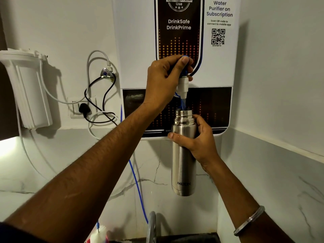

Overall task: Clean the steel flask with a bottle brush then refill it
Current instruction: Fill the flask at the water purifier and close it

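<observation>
The steel flask (pixel 183 160) is upright in mid-air, its open threaded mouth just under the white spout (pixel 183 87) of the wall-mounted water purifier (pixel 135 50). My right hand (pixel 196 139) grips the flask's upper body. My left hand (pixel 166 79) is closed on the blue tap lever (pixel 185 67) above the spout. A thin stream of water runs from the spout into the mouth. A bottle brush (pixel 100 234) with white bristles lies at the bottom edge, partly cut off.
A white filter housing (pixel 26 88) hangs on the left wall. Cables and a plug (pixel 84 108) sit beside the purifier. A blue tube (pixel 138 186) runs down the marble wall. A steel tap (pixel 151 225) rises above the sink at the bottom. The right wall is close.
</observation>
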